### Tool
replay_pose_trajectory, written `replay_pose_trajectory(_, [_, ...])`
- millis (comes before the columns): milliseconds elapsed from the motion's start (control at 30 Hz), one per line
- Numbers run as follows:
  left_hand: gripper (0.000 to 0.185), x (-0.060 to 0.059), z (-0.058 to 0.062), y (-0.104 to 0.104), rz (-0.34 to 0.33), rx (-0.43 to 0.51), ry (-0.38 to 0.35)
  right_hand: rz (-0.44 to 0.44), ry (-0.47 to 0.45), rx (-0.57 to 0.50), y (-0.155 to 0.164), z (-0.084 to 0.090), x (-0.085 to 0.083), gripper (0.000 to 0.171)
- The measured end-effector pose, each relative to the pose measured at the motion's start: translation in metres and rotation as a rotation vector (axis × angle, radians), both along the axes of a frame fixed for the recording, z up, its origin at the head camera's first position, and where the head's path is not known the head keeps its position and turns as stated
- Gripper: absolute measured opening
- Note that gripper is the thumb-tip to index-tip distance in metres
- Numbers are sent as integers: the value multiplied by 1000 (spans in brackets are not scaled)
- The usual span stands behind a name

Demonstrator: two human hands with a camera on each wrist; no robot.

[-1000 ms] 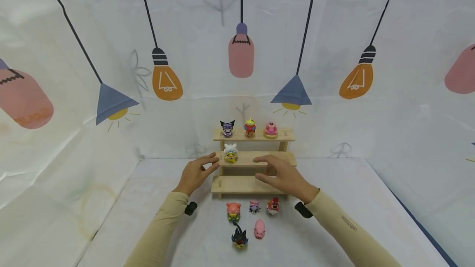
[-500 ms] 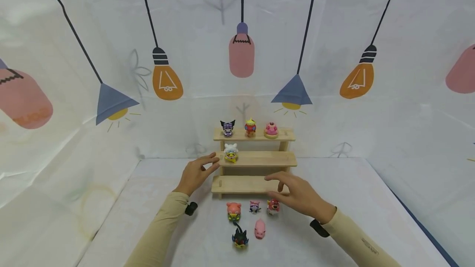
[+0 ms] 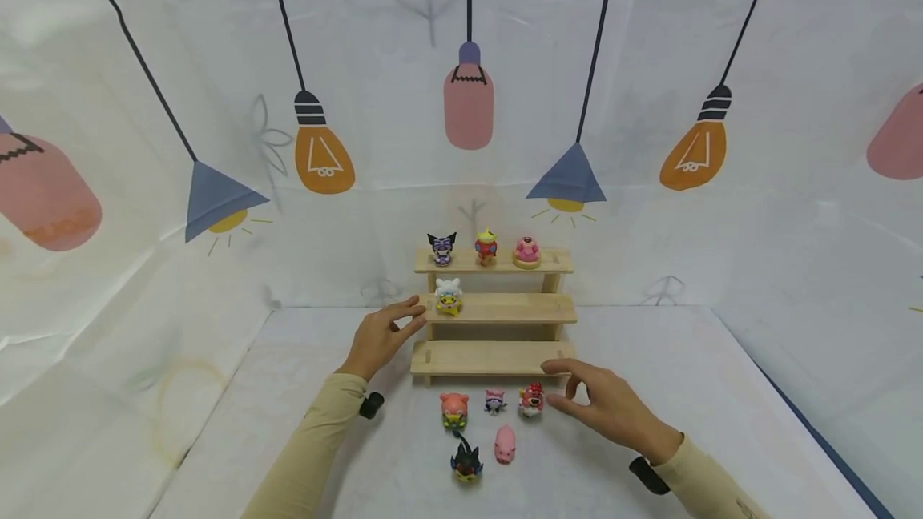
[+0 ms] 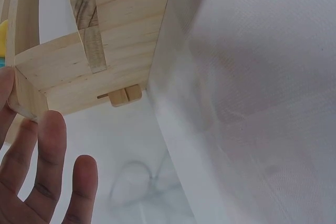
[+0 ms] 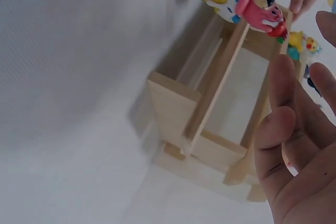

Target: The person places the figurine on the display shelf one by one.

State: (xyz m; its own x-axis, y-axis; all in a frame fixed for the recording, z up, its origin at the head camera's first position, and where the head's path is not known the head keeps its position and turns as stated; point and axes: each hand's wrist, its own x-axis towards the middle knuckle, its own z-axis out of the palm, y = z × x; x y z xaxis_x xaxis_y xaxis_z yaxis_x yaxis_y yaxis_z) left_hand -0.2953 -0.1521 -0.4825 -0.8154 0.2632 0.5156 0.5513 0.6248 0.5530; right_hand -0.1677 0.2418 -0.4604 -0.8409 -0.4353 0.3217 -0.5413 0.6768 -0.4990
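Figurine [image 3: 531, 401] in red stands upright on the tabletop [image 3: 570, 487], long axis vertical, face toward the near side — just left of the right hand [image 3: 609, 407], its fingers parted and free. Farther left, the left hand [image 3: 380, 339] — ungripping, fingers relaxed — meets the wooden shelf's [image 3: 515, 308] left end.

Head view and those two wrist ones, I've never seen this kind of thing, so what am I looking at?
No machine: this is a person working bare-handed. The wide picture comes from a camera worn on the head, the others from a small camera on each wrist. On the table are a wooden stand and, before it, a salmon figure, a tiny figure, a red figure, a pink pig and a black figure. Four more toys sit on the stand. The left hand is at the middle shelf's left end; the right hand is open beside the red figure. Neither holds a toy.
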Motion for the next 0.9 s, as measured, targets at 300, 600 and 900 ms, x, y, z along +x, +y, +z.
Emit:
replay_pose_trajectory(300, [29, -1, -3, -1, -5, 18, 11, 28, 2, -30, -1, -16, 2, 43])
replay_pose_trajectory(600, [29, -2, -5, -1, -2, 19, 16, 74, 35, -37, -4, -29, 1, 44])
replay_pose_trajectory(900, [30, -1, -4, 0, -12, 24, 4, 56, 40, -48, -7, -33, -2, 43])
